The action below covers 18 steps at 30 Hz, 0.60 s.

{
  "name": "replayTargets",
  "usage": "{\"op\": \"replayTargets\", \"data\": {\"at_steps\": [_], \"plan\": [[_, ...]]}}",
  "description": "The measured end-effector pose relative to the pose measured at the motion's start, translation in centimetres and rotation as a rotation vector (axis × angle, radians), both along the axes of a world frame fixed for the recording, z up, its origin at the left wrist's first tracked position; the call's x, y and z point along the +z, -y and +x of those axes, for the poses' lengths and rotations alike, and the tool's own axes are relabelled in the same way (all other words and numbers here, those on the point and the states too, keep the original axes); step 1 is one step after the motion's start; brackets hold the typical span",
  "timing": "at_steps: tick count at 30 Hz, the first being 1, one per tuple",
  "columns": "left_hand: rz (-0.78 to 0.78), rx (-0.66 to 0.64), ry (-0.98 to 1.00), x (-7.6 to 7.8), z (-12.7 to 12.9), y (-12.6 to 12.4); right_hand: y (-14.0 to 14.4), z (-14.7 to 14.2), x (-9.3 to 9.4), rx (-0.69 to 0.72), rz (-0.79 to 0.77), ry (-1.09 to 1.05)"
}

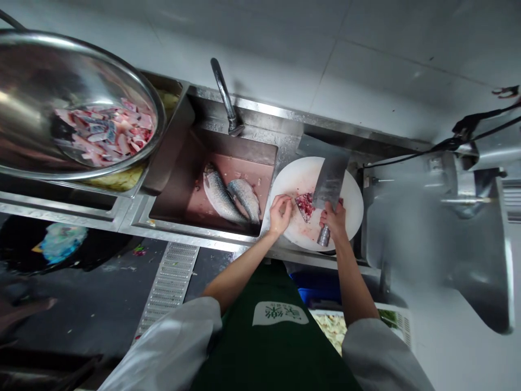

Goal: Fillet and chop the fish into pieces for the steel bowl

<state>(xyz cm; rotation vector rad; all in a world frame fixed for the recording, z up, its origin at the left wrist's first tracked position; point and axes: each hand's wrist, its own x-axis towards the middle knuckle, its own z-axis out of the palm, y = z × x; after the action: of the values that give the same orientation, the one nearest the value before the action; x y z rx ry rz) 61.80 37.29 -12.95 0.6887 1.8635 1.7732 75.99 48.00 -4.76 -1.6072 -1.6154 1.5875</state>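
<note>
My right hand (334, 218) grips a cleaver (330, 182) by its metal handle, with the broad blade pointing away over a round white cutting board (350, 203). Just left of the blade, a red, bloody piece of fish (305, 205) lies on the board. My left hand (280, 213) rests at the board's left edge, its fingers curled together; anything between them is too small to tell. In the sink beside the board lie a whole silvery fish (222, 194) and a shorter piece of fish (245, 196).
A large steel bowl (157, 117) of cut fish stands left of the sink (171, 182). The faucet (223, 89) rises behind the basin. To the right is a metal machine (411, 228) with black cables (445, 144). A blue container (317, 290) is below the counter.
</note>
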Motion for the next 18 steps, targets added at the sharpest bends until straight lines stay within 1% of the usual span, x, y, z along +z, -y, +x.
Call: {"op": "replayTargets", "data": {"at_steps": [2, 4, 5, 6, 7, 8, 10, 13, 15, 17, 18], "plan": [[0.064, -0.061, 0.374, 0.7, 0.4, -1.5, 0.2, 0.3, 0.7, -0.084, -0.131, -0.248], [0.122, -0.227, 0.766, 1.6, 0.5, -2.6, 0.6, 0.3, 1.4, -0.062, -0.196, -0.363], [0.143, -0.328, 0.921, 2.0, 0.5, -2.9, 0.9, 0.2, 1.6, -0.045, -0.223, -0.395], [0.158, -0.415, 1.037, 2.3, 0.4, -2.9, 1.1, 0.0, 1.8, -0.034, -0.245, -0.416], [0.166, -0.472, 1.114, 2.7, 0.3, -2.8, 1.4, -0.2, 1.9, -0.028, -0.258, -0.43], [0.172, -0.503, 1.159, 2.9, 0.2, -2.5, 1.6, -0.4, 2.0, -0.029, -0.264, -0.439], [0.188, -0.497, 1.168, 3.1, -0.1, -1.7, 2.0, -0.7, 1.9, -0.039, -0.262, -0.446], [0.197, -0.43, 1.069, 2.8, -0.4, -0.9, 2.2, -1.1, 1.6, -0.059, -0.229, -0.436], [0.172, -0.395, 1.004, 2.5, -0.5, -0.7, 2.1, -1.2, 1.2, -0.065, -0.199, -0.417], [0.134, -0.342, 0.963, 2.3, -0.5, -0.4, 1.8, -1.0, 0.9, -0.081, -0.146, -0.373], [0.117, -0.305, 0.945, 2.3, -0.7, 0.1, 1.6, -0.8, 0.7, -0.096, -0.098, -0.319]]}}
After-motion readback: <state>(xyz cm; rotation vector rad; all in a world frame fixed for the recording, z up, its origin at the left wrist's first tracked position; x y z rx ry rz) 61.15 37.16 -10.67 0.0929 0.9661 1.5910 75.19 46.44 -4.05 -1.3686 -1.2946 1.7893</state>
